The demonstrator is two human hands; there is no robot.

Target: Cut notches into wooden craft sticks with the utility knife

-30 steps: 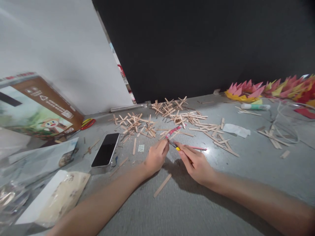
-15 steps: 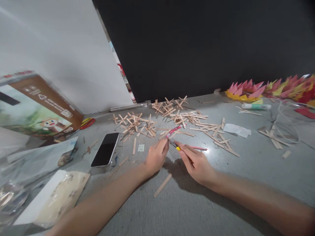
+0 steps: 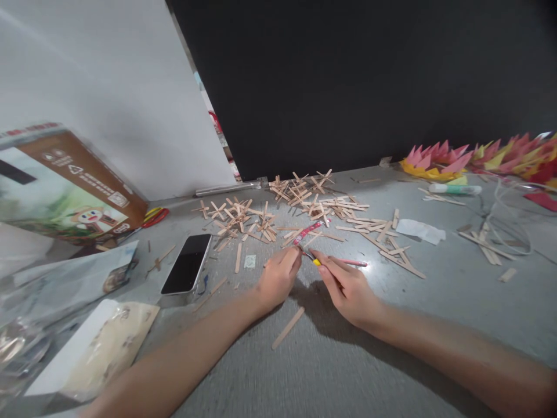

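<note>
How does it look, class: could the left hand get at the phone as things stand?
Probably yes: the phone lies uncovered, with only flat sticks and scraps between it and the left hand.

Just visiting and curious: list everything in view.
flat wooden sticks: many, tan, middle
rectangular phone: 1, black, left
printed cardboard box: 1, brown, left
plastic packet: 1, cream, left
spiky paper decorations: several, pink-yellow-red, back right
cylindrical tube: 1, white-green, right
thin paper: 1, white, right
looped cable: 1, white, right
patterned strip: 1, red, centre
slim metal-tipped tool: 1, yellow, centre
tall panel: 1, black, back
flat tabletop: 1, grey, beneath
left hand: 1, bare, centre
right hand: 1, bare, centre
</note>
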